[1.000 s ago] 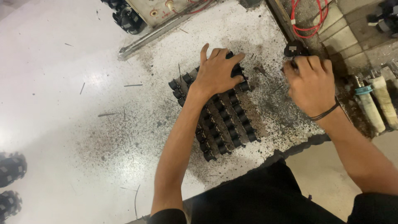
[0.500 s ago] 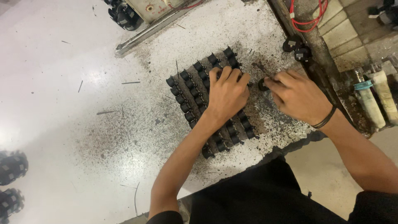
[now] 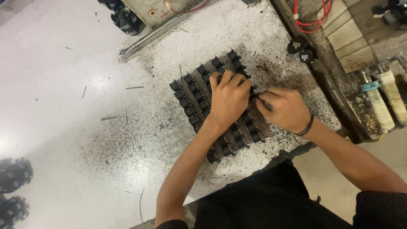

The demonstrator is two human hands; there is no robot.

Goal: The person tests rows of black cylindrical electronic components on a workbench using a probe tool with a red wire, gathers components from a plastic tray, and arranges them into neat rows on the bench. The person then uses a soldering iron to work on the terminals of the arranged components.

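Note:
A rack of several rows of small black parts [image 3: 199, 95] lies on the white, soot-speckled table [image 3: 85, 127]. My left hand [image 3: 228, 98] rests palm down on the middle of the rack, fingers curled over its far rows. My right hand [image 3: 283, 108] is at the rack's right edge, fingers pinched together on a small dark piece that I cannot make out. A dark band circles my right wrist. The two hands touch at the fingertips.
A metal bar [image 3: 157, 34] lies along the far side under a beige box with red wire [image 3: 309, 21]. Black wheels [image 3: 15, 186] sit at the left edge. Two black plugs [image 3: 301, 48] lie on a dark rail. Tubes [image 3: 381, 101] stand at the right.
My right hand came from the dark rail at the right to the rack's right edge. My left hand slid down onto the rack's middle and curled its fingers.

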